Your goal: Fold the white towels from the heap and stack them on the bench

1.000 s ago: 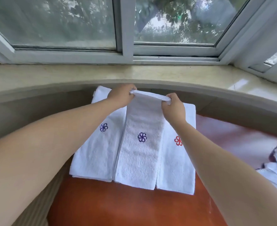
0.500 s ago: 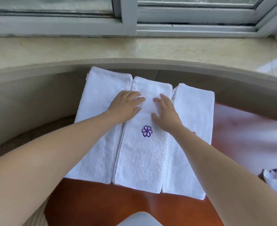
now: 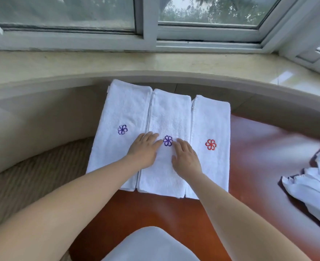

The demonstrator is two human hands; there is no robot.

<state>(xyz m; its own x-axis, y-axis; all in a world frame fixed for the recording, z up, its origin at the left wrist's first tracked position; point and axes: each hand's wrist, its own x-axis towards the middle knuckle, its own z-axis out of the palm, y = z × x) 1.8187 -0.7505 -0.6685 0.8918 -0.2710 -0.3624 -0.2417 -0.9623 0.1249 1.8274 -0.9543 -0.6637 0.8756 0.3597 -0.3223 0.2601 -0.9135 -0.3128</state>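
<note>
Risk noted: we press our left hand (image 3: 145, 150) and right hand (image 3: 186, 158), fingers flat, on the middle white folded terry towel (image 3: 169, 117) with purple flower, between two neighbouring stacks on the orange-brown bench (image 3: 155, 210); uneven sliding could skew its tidy, crisp fold.

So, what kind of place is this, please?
Probably a bay-window nook in a home or hotel room: a curved stone sill under windows, a red-brown bench, and monogrammed white towels being smoothed flat.
</note>
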